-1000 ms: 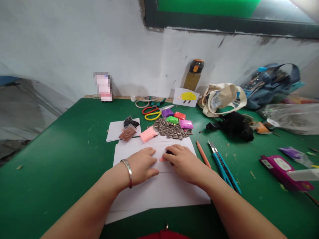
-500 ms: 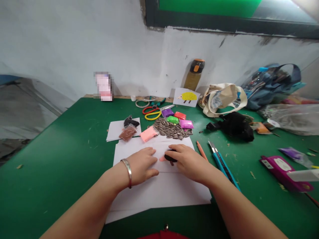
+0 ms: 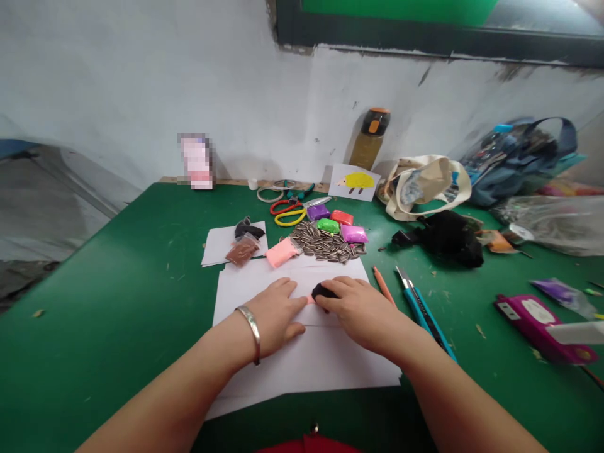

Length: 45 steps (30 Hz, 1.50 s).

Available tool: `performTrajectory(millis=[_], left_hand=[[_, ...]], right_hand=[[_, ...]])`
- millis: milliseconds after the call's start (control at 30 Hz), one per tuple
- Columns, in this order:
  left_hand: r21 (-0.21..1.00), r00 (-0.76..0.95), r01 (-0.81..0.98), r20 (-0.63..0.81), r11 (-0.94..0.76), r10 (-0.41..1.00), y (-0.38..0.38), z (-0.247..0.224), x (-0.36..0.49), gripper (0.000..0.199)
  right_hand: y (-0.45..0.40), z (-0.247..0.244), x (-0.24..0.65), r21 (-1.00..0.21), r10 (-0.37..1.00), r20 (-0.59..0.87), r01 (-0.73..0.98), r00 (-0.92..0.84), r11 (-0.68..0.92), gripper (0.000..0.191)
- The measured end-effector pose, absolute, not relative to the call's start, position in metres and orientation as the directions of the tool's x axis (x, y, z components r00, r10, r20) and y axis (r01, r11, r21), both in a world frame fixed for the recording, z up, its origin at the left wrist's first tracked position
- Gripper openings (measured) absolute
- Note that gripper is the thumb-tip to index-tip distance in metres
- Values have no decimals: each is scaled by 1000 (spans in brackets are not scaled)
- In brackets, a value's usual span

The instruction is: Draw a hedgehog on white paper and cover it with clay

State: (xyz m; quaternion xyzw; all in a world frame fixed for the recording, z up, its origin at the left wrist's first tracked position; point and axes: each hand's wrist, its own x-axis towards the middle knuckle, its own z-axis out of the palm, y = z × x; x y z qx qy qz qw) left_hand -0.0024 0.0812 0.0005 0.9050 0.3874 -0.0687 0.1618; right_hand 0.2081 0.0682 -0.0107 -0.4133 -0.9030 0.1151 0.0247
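On the white paper (image 3: 302, 365) sits a small lump of black clay (image 3: 323, 291) with a pink clay tip (image 3: 310, 299) at its left end. My right hand (image 3: 356, 308) grips the black clay, its fingers covering most of the right side. From the left, my left hand (image 3: 278, 314) reaches in with its fingers apart, the index fingertip at the pink tip. It holds nothing. Beyond the hands lie bags of brown clay (image 3: 242, 250) and pink clay (image 3: 282, 252), and a pile of sunflower seeds (image 3: 325, 245).
Right of the paper lie an orange pen (image 3: 384, 285) and a blue utility knife (image 3: 425, 314). Scissors (image 3: 297, 211), a hedgehog drawing (image 3: 353, 182) and a bottle (image 3: 370, 138) stand or lie at the back. A black cloth item (image 3: 443, 242) and a purple device (image 3: 538, 327) are farther right.
My left hand has moved right, bringing its index finger to the pink tip. My right hand has shifted slightly, its fingers now farther right over the black clay.
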Motion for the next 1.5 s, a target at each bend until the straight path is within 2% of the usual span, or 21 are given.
performTrajectory(millis=[367,667,867,1100,1367,1500], left_hand=[[260,693,721,-267,-643,669,82,5,-4,41],[250,688,726,-277,-641,671,81,4,-4,44],[280,697,717,-281,-639,659,86,8,-7,31],[267,692,722,-291,-638,661,86,7,-6,30],[263,683,730,-302,-631,665,86,11,-5,28],[264,696,718,-268,-645,666,84,7,-7,25]], right_hand=[[67,-8,210,-252,756,-22,735,-654,629,41],[64,-8,205,-227,735,-71,728,-674,647,35],[68,-6,207,-302,759,-54,735,-649,607,39],[68,-13,203,-223,768,-56,758,-638,613,38],[71,-14,201,-254,785,-37,766,-618,591,34],[75,-5,208,-366,811,-44,765,-584,531,42]])
